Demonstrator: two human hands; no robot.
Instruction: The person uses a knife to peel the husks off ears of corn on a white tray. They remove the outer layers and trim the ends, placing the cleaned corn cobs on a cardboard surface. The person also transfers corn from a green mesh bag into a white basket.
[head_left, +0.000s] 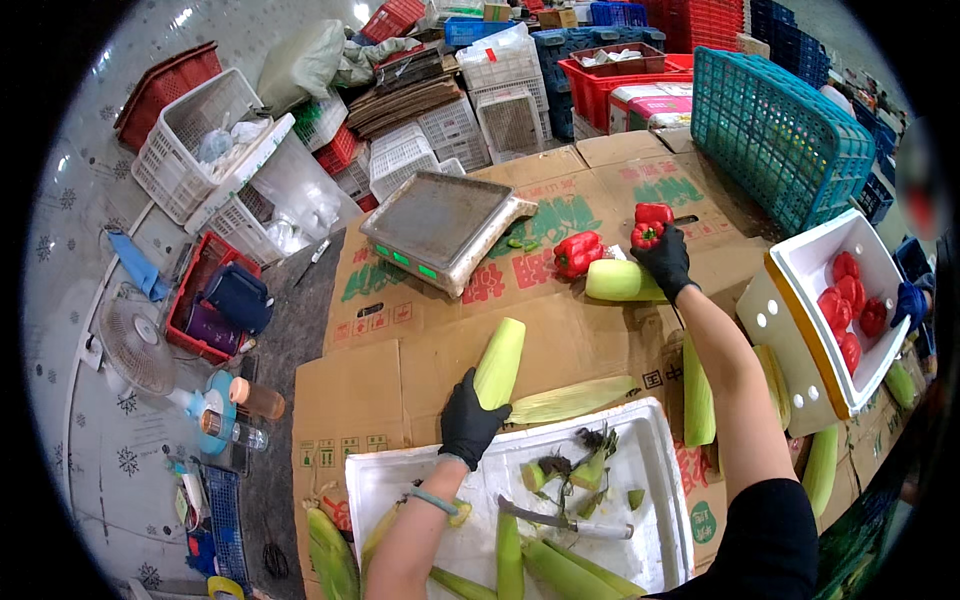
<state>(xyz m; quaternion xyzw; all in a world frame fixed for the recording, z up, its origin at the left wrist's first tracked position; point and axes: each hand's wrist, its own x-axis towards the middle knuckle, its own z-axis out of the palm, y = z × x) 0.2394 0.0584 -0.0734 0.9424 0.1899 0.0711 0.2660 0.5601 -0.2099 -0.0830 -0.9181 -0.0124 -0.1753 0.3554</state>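
Both hands wear black gloves. My left hand (472, 424) grips the lower end of a trimmed ear of corn in pale green husk (501, 364), above the rim of a white foam tray (667, 465). Farther out, my right hand (664, 259) has its fingers on a red bell pepper (646, 234), beside another husked ear of corn (619, 280). A second red bell pepper (577, 253) lies to the left, and one more (652, 213) lies just behind. In the tray are a knife (566, 521), cut corn ends (589, 471) and several ears in husk (509, 551).
A weighing scale (442, 217) stands on the cardboard-covered table (360, 390). At the right are a foam box (795, 322) holding red peppers and an upright teal crate (780, 142); another person's gloved hand (910, 304) touches the box. A fan (139, 341) stands left.
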